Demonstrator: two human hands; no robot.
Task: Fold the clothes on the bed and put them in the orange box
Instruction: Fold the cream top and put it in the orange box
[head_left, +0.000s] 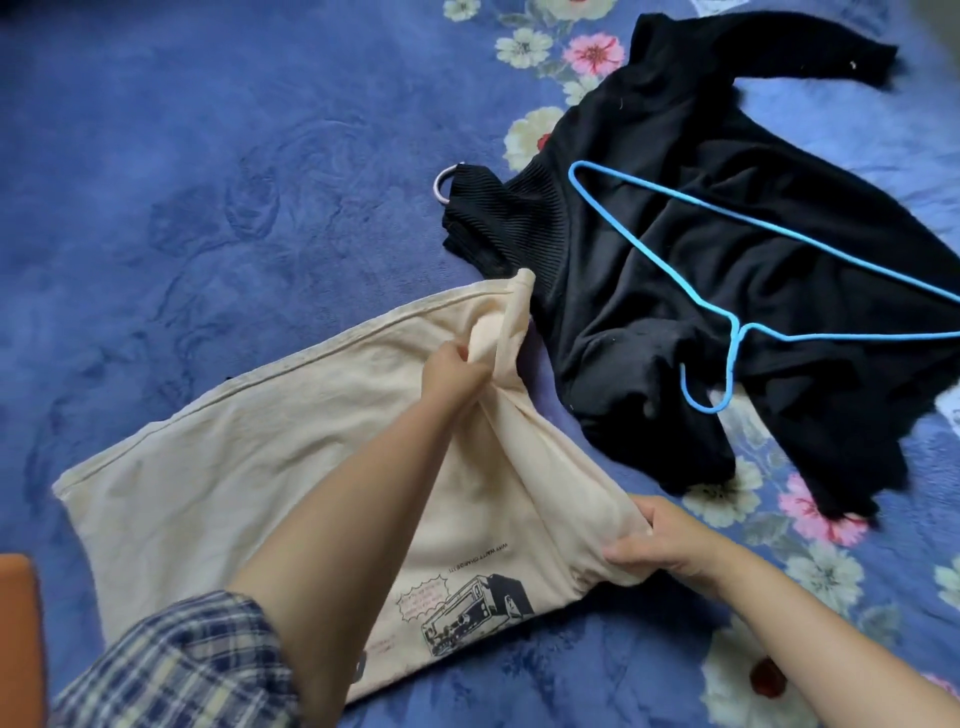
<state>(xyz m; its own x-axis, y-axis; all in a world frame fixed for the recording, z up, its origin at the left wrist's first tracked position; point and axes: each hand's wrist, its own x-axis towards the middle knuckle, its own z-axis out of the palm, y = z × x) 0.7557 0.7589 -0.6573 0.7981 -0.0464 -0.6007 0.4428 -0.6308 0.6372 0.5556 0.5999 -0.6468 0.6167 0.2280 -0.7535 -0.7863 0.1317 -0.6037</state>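
Note:
A cream T-shirt (249, 457) with a black printed graphic lies spread on the blue bed cover (182, 182) in front of me. My left hand (457, 376) grips a bunched fold of the shirt near its far right corner. My right hand (665, 545) pinches the shirt's right edge closer to me. A black sweater (727, 270) lies crumpled to the right, beyond the shirt. A sliver of the orange box (18, 639) shows at the lower left edge.
A blue wire hanger (732, 332) rests on top of the black sweater. A pale ring (441, 187) pokes out by the sweater's ribbed collar. The bed cover has a flower print along its right side.

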